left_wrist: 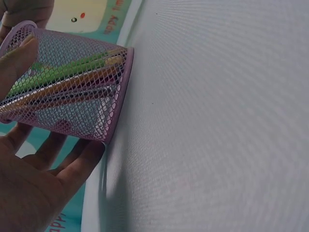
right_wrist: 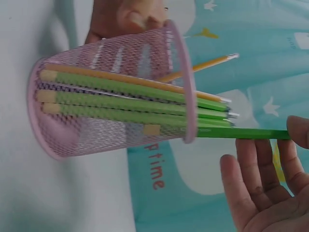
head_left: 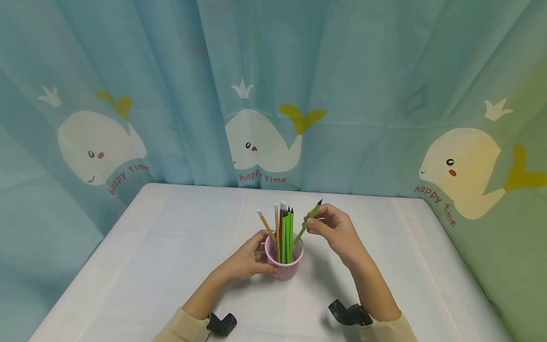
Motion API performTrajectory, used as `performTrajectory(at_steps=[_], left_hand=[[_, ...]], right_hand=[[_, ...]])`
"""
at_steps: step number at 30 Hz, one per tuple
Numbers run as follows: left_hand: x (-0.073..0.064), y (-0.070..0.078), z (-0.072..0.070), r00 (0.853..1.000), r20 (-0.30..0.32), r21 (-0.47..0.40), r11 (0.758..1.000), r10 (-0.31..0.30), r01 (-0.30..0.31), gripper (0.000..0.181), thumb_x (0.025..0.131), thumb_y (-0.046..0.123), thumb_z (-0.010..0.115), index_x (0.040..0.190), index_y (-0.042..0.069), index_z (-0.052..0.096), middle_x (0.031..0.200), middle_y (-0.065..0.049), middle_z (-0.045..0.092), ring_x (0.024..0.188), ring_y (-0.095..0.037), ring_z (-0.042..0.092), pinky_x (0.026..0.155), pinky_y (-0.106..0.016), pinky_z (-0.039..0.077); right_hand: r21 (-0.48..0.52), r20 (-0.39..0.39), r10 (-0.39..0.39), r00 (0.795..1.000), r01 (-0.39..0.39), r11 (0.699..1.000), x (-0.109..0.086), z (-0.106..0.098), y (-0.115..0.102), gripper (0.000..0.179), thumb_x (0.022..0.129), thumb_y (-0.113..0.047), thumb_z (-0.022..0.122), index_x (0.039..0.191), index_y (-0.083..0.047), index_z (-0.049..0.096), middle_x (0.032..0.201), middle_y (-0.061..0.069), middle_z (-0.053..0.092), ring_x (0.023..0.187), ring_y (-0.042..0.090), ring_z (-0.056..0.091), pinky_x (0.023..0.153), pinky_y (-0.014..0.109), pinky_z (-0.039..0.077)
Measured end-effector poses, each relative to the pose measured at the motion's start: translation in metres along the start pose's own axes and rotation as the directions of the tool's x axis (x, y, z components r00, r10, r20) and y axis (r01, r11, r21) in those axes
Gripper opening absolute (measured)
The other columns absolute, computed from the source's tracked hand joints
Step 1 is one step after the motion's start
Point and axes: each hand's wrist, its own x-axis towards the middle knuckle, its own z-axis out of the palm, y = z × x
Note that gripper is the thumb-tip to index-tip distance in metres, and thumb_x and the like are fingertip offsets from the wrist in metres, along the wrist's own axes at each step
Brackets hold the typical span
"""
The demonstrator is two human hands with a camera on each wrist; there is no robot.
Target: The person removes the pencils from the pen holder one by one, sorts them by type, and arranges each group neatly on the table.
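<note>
A pink mesh pencil cup [head_left: 285, 272] stands upright on the table. My left hand [head_left: 244, 260] holds it from the left, thumb at the near side and fingers round the far side. Between thumb and fingertips my right hand [head_left: 336, 230] pinches a green pencil [head_left: 301, 233] with a black tip pointing up. In the right wrist view the lower end of this green pencil [right_wrist: 241, 133] is still inside the cup's rim [right_wrist: 189, 96]. Several other green pencils [head_left: 287, 237], some yellow pencils [head_left: 266, 222] with white erasers and a red one [head_left: 280, 223] lean in the cup.
The white table [head_left: 171, 247] reaches back to a blue-green curtain [head_left: 363, 95] printed with whales. Dark devices, one at the left wrist [head_left: 222, 324] and one at the right [head_left: 349, 313], stick out beside the beige sleeves.
</note>
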Motion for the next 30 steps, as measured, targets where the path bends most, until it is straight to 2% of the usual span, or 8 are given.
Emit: performTrajectory(at_steps=[3, 6, 13, 16, 21, 30], left_hand=[[0.000, 0.000, 0.000, 1.000, -0.003, 0.005, 1.000, 0.005, -0.005, 0.077, 0.065, 0.006, 0.081, 0.128, 0.013, 0.038, 0.130, -0.010, 0.044, 0.117, -0.031, 0.049, 0.094, -0.034, 0.045], [0.000, 0.000, 0.000, 1.000, -0.001, 0.001, 1.000, 0.007, -0.007, 0.077, 0.065, 0.006, 0.081, 0.128, 0.012, 0.038, 0.130, -0.010, 0.044, 0.117, -0.030, 0.049, 0.094, -0.034, 0.045], [-0.001, 0.000, 0.001, 1.000, 0.004, -0.029, 1.000, 0.008, -0.008, 0.078, 0.066, 0.002, 0.080, 0.129, 0.012, 0.037, 0.129, -0.011, 0.044, 0.115, -0.032, 0.050, 0.092, -0.037, 0.046], [-0.001, 0.000, 0.000, 1.000, 0.005, -0.029, 1.000, 0.006, -0.006, 0.077, 0.065, 0.001, 0.080, 0.129, 0.012, 0.037, 0.128, -0.011, 0.044, 0.115, -0.031, 0.050, 0.092, -0.037, 0.047], [-0.001, -0.001, 0.000, 1.000, 0.000, -0.020, 1.000, 0.012, -0.012, 0.076, 0.065, 0.001, 0.080, 0.128, 0.010, 0.037, 0.128, -0.011, 0.044, 0.115, -0.032, 0.049, 0.093, -0.037, 0.046], [-0.001, -0.002, 0.001, 1.000, 0.011, -0.041, 0.999, 0.006, -0.006, 0.075, 0.066, 0.001, 0.079, 0.128, 0.012, 0.037, 0.128, -0.014, 0.044, 0.115, -0.033, 0.050, 0.092, -0.039, 0.046]], right_hand=[[0.058, -0.020, -0.030, 0.999, 0.031, 0.998, -0.002, -0.004, -0.006, 0.019, 0.088, -0.012, 0.061, 0.098, 0.001, 0.052, 0.104, 0.028, 0.054, 0.097, 0.031, 0.061, 0.083, 0.043, 0.052], [0.133, -0.052, -0.032, 0.998, 0.039, 0.990, -0.003, -0.009, -0.011, 0.018, 0.089, -0.008, 0.059, 0.101, 0.002, 0.050, 0.105, 0.028, 0.052, 0.096, 0.032, 0.061, 0.084, 0.043, 0.051], [0.214, -0.125, 0.007, 0.992, 0.020, 0.977, -0.002, -0.020, -0.011, 0.020, 0.088, -0.004, 0.059, 0.105, 0.001, 0.049, 0.098, 0.014, 0.052, 0.092, 0.028, 0.060, 0.079, 0.044, 0.053], [0.200, -0.156, 0.060, 0.986, -0.028, 0.979, 0.001, -0.023, -0.003, 0.023, 0.086, -0.008, 0.062, 0.106, -0.001, 0.051, 0.094, 0.011, 0.054, 0.086, 0.024, 0.061, 0.075, 0.043, 0.055], [0.107, -0.174, 0.160, 0.972, -0.142, 0.984, 0.007, -0.023, 0.022, 0.033, 0.084, -0.012, 0.066, 0.111, -0.001, 0.049, 0.091, 0.009, 0.055, 0.082, 0.021, 0.061, 0.073, 0.041, 0.055], [-0.037, -0.164, 0.282, 0.945, -0.291, 0.956, 0.012, -0.013, 0.066, 0.037, 0.082, -0.008, 0.065, 0.115, -0.005, 0.049, 0.093, 0.016, 0.057, 0.078, 0.025, 0.062, 0.066, 0.042, 0.056]])
